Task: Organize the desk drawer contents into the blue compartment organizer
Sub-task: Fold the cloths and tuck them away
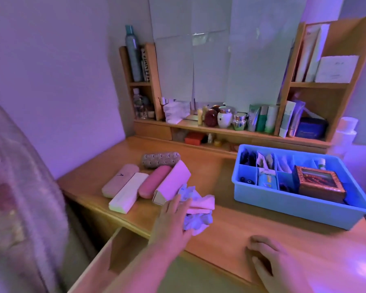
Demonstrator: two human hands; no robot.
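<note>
Desk (pixel 224 235) top: five cases in a cluster — patterned case (pixel 160 159), beige case (pixel 119 180), white case (pixel 128 193), pink case (pixel 154 184), light pink box (pixel 172 181). Blue organizer (pixel 300 205) at right, compartments partly filled; ornate wooden box (pixel 319 183) inside. Drawer (pixel 114 248) open below the desk edge. Labels too blurred to read. Left hand (pixel 172 223) rests with fingers spread on crumpled cloths (pixel 197 210) just beside the box. Right hand (pixel 270 261) lies on the desk, fingers loosely curled, holding nothing.

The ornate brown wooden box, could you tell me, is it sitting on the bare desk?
No, the ornate brown wooden box sits inside the blue plastic organizer.
</note>
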